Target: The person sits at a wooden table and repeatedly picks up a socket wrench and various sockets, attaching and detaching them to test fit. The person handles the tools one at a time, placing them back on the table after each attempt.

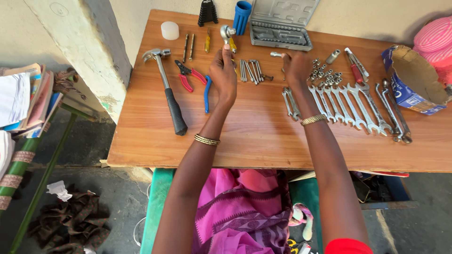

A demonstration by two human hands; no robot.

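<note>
Ratchet handle (228,34) with its round chrome head and yellow grip lies near the back of the wooden table (254,136), and my left hand (222,70) is right at it, fingertips pinched together on the yellow end, so I read that hand as grasping the handle. My right hand (296,66) sits further along the tabletop with its fingers curled around a short silver extension bar (276,54) whose tip sticks out to the left of the fist; the grip looks closed on it, though the palm hides most of the piece.

Between my two hands I see a small fan of slim silver bits (252,70). To the left of my left hand lie red-handled pliers (189,74), a blue-handled tool (207,94) partly under my wrist, and a claw hammer (168,89) with a black grip. Just beside my right wrist rest two small spanners (291,102), and beyond them a row of combination spanners (351,104) laid side by side in rising size. A cluster of loose sockets (324,74) sits above that row. At the table's far edge stands an open grey tool case (281,28), with a blue holder (242,16) and a black holder (207,12) to its left. A torn cardboard box (414,80) sits at the right end
</note>
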